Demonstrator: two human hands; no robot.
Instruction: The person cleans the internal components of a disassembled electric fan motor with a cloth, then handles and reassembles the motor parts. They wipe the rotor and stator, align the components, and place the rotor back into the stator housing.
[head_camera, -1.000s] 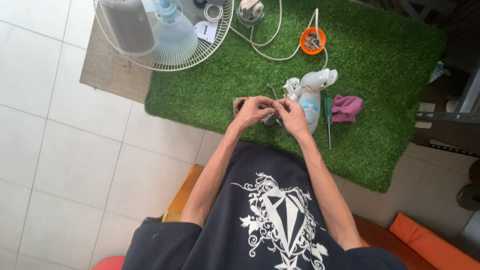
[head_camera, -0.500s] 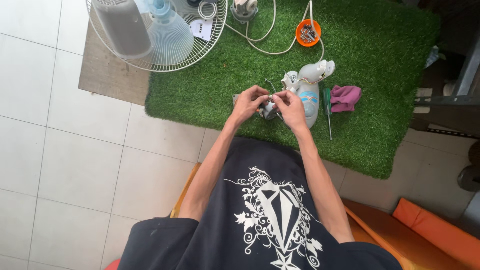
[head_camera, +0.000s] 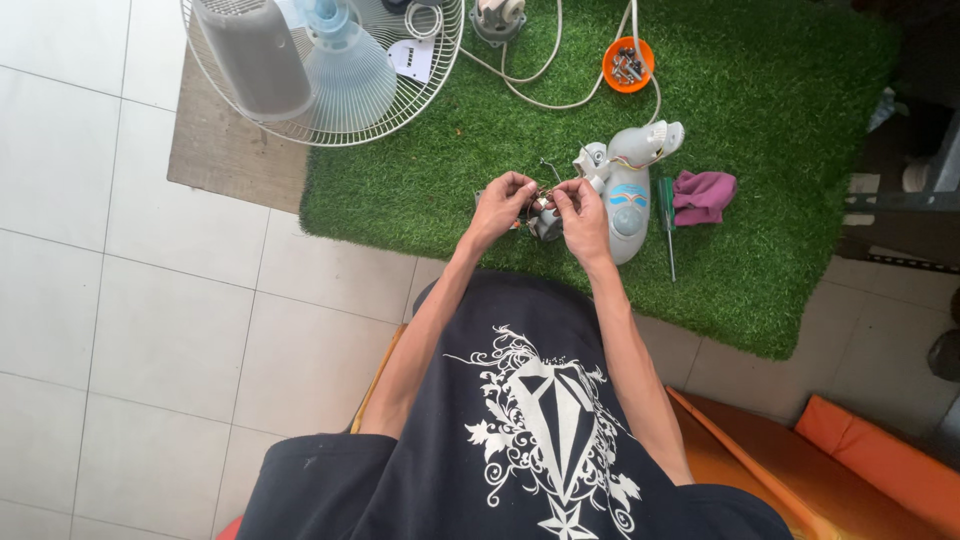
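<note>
A: What is held at the middle of the frame?

B: A small motor part (head_camera: 545, 222) with thin wires is gripped between both hands. The left hand (head_camera: 500, 205) is closed on its left end, and the right hand (head_camera: 582, 208) is pinched on its right end, just over the green mat (head_camera: 800, 120).

A: What lies beside it?

B: The grey fan housing (head_camera: 632, 190) is touching the right hand. A green screwdriver (head_camera: 667, 225) and a pink cloth (head_camera: 704, 195) are set just to the right. An orange bowl of screws (head_camera: 627, 63) is seen at the top, with a white cord (head_camera: 540, 80) looped near it, and a fan guard (head_camera: 330, 70) at the upper left.

A: What could go wrong?

B: The thin wires could probably be torn if the part were pulled too hard. A small piece could be dropped and lost in the mat's pile. The bowl could be tipped if the cord were snagged.
</note>
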